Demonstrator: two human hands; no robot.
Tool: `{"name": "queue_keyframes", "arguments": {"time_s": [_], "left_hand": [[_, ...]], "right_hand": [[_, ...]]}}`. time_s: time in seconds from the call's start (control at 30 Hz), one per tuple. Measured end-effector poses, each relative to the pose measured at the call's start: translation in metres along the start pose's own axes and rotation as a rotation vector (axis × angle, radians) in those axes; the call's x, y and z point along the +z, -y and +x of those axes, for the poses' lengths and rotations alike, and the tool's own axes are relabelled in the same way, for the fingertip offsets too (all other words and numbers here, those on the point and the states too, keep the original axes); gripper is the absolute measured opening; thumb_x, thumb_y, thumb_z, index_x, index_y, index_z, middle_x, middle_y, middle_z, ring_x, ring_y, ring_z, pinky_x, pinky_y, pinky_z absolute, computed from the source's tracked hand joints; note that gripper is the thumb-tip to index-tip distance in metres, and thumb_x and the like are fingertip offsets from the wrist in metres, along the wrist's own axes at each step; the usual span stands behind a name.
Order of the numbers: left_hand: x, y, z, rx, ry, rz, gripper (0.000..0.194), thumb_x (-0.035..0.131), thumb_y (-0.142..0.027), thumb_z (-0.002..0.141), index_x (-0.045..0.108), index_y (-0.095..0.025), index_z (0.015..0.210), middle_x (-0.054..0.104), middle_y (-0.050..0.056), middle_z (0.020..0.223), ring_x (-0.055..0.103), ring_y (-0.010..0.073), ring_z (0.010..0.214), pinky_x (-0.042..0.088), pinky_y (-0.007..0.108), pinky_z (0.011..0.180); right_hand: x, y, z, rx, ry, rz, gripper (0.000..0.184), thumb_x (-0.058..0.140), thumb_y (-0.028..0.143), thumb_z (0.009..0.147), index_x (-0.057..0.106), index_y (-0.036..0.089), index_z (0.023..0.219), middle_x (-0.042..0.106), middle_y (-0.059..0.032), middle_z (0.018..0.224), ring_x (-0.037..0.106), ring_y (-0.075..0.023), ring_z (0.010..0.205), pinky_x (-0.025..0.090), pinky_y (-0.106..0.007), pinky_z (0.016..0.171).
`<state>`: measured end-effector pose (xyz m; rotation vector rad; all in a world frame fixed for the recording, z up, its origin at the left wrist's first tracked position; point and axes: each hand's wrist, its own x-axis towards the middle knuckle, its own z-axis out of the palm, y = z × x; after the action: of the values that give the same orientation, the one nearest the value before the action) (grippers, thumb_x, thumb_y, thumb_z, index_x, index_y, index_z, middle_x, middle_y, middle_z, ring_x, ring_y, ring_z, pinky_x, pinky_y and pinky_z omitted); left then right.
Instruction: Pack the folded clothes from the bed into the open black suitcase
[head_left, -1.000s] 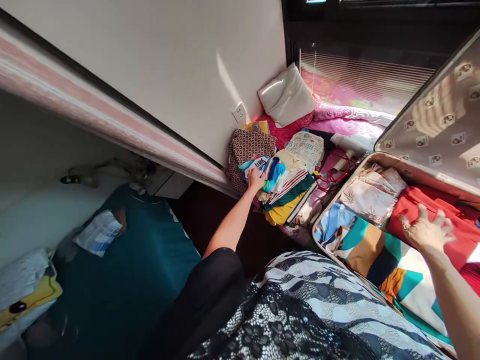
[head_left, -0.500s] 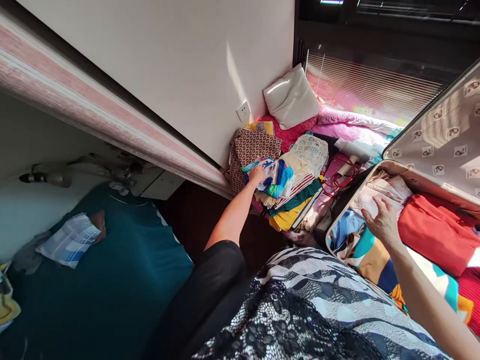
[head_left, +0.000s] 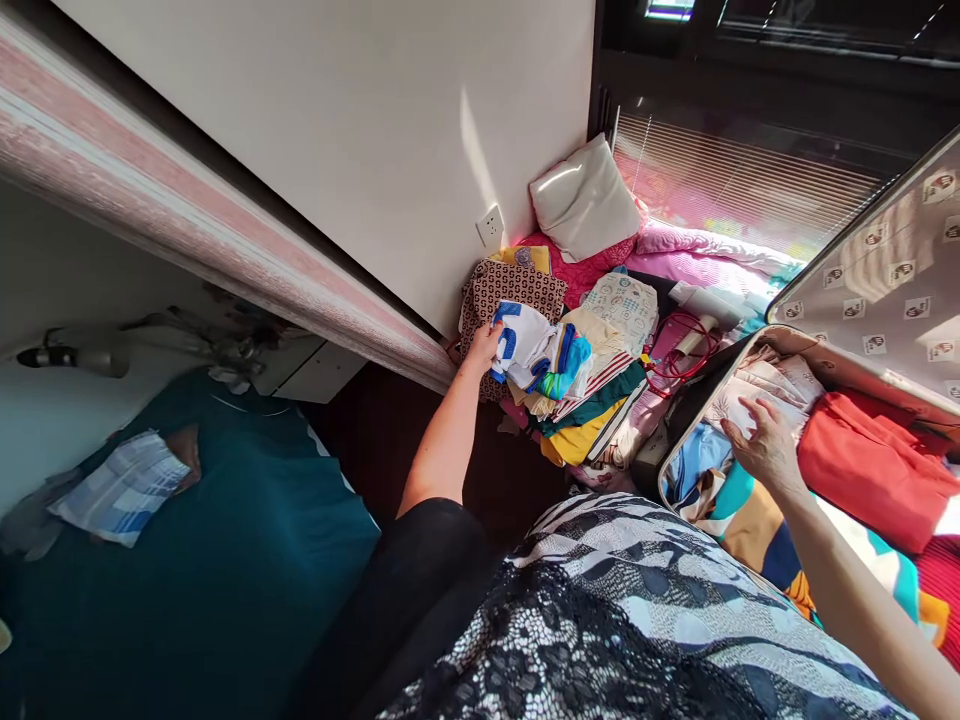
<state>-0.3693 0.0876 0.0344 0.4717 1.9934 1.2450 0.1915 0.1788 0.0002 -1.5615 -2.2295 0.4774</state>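
Observation:
My left hand (head_left: pixel 484 347) is closed on the edge of a white and blue garment (head_left: pixel 526 338) on top of the clothes pile. Beneath and beside that garment lies a bright turquoise and green piece (head_left: pixel 564 368). Yellow cloth (head_left: pixel 581 440) and dark green cloth (head_left: pixel 600 397) show lower in the stack. My right hand (head_left: pixel 766 440) has its fingers spread over the open suitcase (head_left: pixel 664 475), above pale pink folded clothing (head_left: pixel 757 385). Whether its fingertips touch the cloth I cannot tell. A red garment (head_left: pixel 874 465) lies beside it in the case.
A brown patterned cloth (head_left: pixel 510 285) and a white cushion (head_left: pixel 585 198) sit by the wall. Red cord (head_left: pixel 682 365) lies between pile and suitcase. The suitcase lid (head_left: pixel 885 270) stands raised at right. A bed with a dark teal cover (head_left: pixel 247 530) is at left.
My left hand has moved left and pulled the top garment's edge over, so its white and blue face shows. My right hand has stayed nearly in place.

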Motion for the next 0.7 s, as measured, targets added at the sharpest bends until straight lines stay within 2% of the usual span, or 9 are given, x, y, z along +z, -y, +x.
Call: {"name": "queue_keyframes", "arguments": {"time_s": [0.1,0.17,0.23,0.33,0.4,0.47,0.53,0.6,0.7], "left_hand": [[-0.021,-0.022,-0.015,0.035,0.116,-0.260,0.034,0.085,-0.049,0.094,0.072,-0.019,0.100,0.077,0.004,0.088,0.072,0.0188,0.081,0.061,0.034,0.084],[-0.030,-0.040,-0.029,0.087,0.222,-0.327,0.046,0.095,-0.056,0.082,0.076,-0.019,0.103,0.081,0.006,0.094,0.077,0.0226,0.089,0.063,0.035,0.085],[-0.032,-0.061,-0.045,0.144,0.335,-0.300,0.052,0.098,-0.060,0.076,0.079,-0.020,0.104,0.083,0.006,0.097,0.080,0.0269,0.097,0.066,0.036,0.085],[-0.020,-0.097,-0.070,0.225,0.519,-0.211,0.048,0.098,-0.060,0.076,0.082,-0.022,0.101,0.083,0.005,0.095,0.082,0.0311,0.102,0.068,0.037,0.083],[-0.005,-0.124,-0.085,0.285,0.638,-0.167,0.042,0.098,-0.057,0.078,0.082,-0.022,0.096,0.081,0.003,0.090,0.083,0.0314,0.103,0.069,0.037,0.081],[0.016,-0.154,-0.099,0.337,0.772,-0.111,0.037,0.098,-0.053,0.080,0.080,-0.022,0.091,0.078,0.002,0.084,0.083,0.0304,0.100,0.070,0.037,0.082],[0.042,-0.186,-0.113,0.366,0.929,-0.018,0.033,0.098,-0.047,0.084,0.078,-0.019,0.086,0.076,0.002,0.080,0.083,0.0292,0.097,0.070,0.038,0.083],[0.070,-0.217,-0.128,0.388,1.087,0.090,0.029,0.097,-0.039,0.086,0.078,-0.017,0.084,0.077,0.004,0.082,0.083,0.0284,0.094,0.070,0.037,0.083],[0.116,-0.248,-0.151,0.424,1.244,0.200,0.020,0.095,-0.031,0.089,0.081,-0.016,0.088,0.080,0.006,0.092,0.083,0.0280,0.096,0.070,0.036,0.086]], "right_hand": [[-0.011,0.021,-0.001,0.039,0.010,0.125,0.071,0.063,0.069,0.091,0.071,0.020,0.142,0.060,-0.0247,0.153,0.073,-0.0387,0.116,0.069,-0.057,0.089],[-0.020,0.039,-0.002,0.003,0.025,0.215,0.074,0.067,0.073,0.092,0.071,0.021,0.144,0.061,-0.0236,0.152,0.074,-0.0383,0.115,0.070,-0.057,0.088],[-0.031,0.058,-0.001,-0.058,0.048,0.300,0.077,0.069,0.077,0.092,0.070,0.025,0.149,0.061,-0.0215,0.153,0.073,-0.0385,0.119,0.071,-0.057,0.088],[-0.050,0.087,0.005,-0.156,0.107,0.376,0.083,0.073,0.079,0.092,0.063,0.031,0.160,0.057,-0.0191,0.161,0.070,-0.0396,0.129,0.071,-0.059,0.096],[-0.062,0.105,0.014,-0.232,0.152,0.411,0.096,0.077,0.080,0.089,0.054,0.031,0.168,0.052,-0.0188,0.168,0.064,-0.0427,0.141,0.065,-0.064,0.108],[-0.073,0.123,0.027,-0.324,0.193,0.452,0.114,0.084,0.083,0.081,0.047,0.028,0.174,0.046,-0.0183,0.174,0.050,-0.0460,0.157,0.051,-0.069,0.125],[-0.078,0.137,0.039,-0.406,0.275,0.516,0.129,0.091,0.085,0.070,0.045,0.025,0.175,0.047,-0.0175,0.175,0.040,-0.0469,0.163,0.041,-0.067,0.133],[-0.080,0.142,0.045,-0.435,0.444,0.624,0.128,0.095,0.084,0.065,0.054,0.021,0.168,0.061,-0.0164,0.162,0.049,-0.0455,0.157,0.046,-0.063,0.129],[-0.085,0.124,0.039,-0.329,0.682,0.802,0.095,0.093,0.079,0.072,0.076,0.013,0.138,0.081,-0.0112,0.119,0.070,-0.0373,0.125,0.061,-0.052,0.108]]}}
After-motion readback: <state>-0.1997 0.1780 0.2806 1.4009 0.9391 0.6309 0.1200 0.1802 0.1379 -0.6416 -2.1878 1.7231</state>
